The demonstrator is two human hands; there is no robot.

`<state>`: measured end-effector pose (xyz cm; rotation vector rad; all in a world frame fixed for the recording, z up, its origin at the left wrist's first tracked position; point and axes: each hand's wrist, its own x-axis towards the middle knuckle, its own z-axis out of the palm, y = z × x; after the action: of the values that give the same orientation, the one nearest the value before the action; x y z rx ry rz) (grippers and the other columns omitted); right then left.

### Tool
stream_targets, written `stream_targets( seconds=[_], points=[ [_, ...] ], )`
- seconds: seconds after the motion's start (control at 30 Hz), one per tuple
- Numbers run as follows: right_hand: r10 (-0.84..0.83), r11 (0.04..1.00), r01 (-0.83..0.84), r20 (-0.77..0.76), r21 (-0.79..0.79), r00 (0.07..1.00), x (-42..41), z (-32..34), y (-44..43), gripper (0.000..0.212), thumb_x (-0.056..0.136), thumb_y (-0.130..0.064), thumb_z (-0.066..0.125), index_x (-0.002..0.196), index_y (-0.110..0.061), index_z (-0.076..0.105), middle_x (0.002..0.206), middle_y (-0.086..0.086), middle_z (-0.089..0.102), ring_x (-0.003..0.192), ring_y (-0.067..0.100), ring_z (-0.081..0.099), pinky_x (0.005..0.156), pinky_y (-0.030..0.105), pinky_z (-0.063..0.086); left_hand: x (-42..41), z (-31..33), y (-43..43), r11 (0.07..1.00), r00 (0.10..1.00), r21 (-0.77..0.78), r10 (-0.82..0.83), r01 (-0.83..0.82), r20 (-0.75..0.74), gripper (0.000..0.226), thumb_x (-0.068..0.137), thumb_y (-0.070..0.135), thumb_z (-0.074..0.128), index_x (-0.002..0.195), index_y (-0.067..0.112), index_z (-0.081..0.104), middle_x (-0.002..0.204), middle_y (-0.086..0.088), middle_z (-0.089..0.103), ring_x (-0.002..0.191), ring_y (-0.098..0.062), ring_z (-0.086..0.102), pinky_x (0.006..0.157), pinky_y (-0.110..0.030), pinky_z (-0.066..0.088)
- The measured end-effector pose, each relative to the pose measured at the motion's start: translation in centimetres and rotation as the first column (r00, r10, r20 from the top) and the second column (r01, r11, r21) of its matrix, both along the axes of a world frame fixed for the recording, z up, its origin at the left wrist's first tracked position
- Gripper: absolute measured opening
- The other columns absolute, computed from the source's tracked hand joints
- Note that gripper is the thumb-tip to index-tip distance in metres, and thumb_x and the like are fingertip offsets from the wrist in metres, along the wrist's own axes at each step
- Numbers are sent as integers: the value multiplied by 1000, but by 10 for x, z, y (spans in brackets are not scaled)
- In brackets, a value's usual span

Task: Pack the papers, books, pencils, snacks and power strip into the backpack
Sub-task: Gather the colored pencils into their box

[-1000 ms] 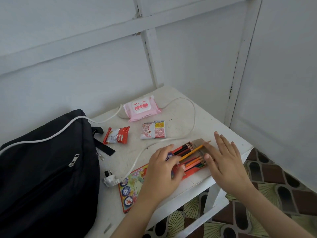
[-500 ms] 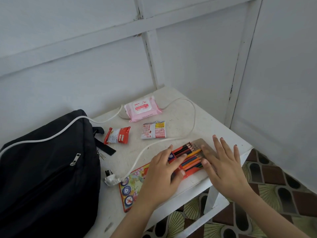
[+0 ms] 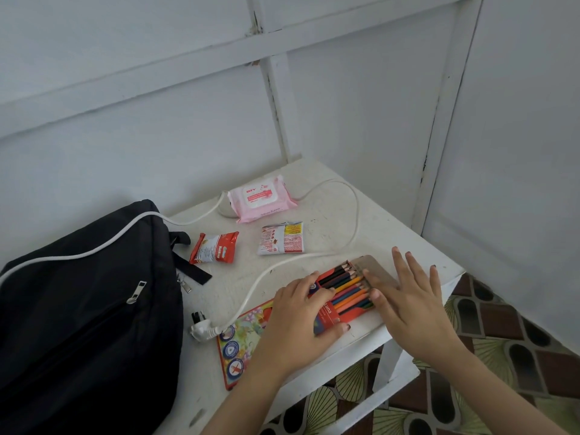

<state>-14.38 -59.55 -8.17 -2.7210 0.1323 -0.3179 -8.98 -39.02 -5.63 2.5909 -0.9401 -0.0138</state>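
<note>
Right hand [image 3: 408, 306] has pushed pencils [image 3: 348, 287] seemingly deeper into box [image 3: 328, 315].

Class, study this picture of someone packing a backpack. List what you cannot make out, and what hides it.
Head view:
- Backpack: cut by the left and bottom edges; inside unseen.
- White cord: far end hidden behind the pink pack.
- Pencil box: middle covered by the left hand, flap partly by the right hand.
- Snack packets: print too small to read.
</note>
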Motion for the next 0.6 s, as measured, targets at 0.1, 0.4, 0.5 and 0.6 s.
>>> stream_targets(
  seconds=[0.1,0.4,0.5,0.6],
  points=[
    [62,997,-63,27,49,998,1,-3,1,59,90,-64,7,136,-42,36,155,-2,0,142,13,-13,113,37,-19,-2,1,0,1000,1000,-15,6,-6,-22,56,83,62,50,132,36,40,151,7,21,133,-11,23,111,-33,24],
    [141,875,-248,272,415,952,-7,12,-1,34,95,-48,26,125,-45,41,112,-34,56,117,-15,44,116,30,13,-5,7,10,996,991,-84,-32,22,-129,80,72,62,65,139,37,29,141,15,34,123,5,27,105,-19,25],
    [219,888,-313,290,336,932,-4,15,-8,26,90,-38,41,104,-35,62,103,-25,63,102,-6,54,91,31,44,-8,7,17,995,973,-100,-37,15,-227,82,66,61,71,133,45,28,130,33,31,120,10,31,104,-23,35],
    [344,894,-374,159,247,925,-2,17,-17,32,78,-48,54,110,-42,60,126,-22,53,119,-14,39,96,21,36,-8,7,25,994,965,-97,-64,41,-255,82,63,61,73,131,46,30,135,33,28,126,9,28,107,-28,35]
  ],
)
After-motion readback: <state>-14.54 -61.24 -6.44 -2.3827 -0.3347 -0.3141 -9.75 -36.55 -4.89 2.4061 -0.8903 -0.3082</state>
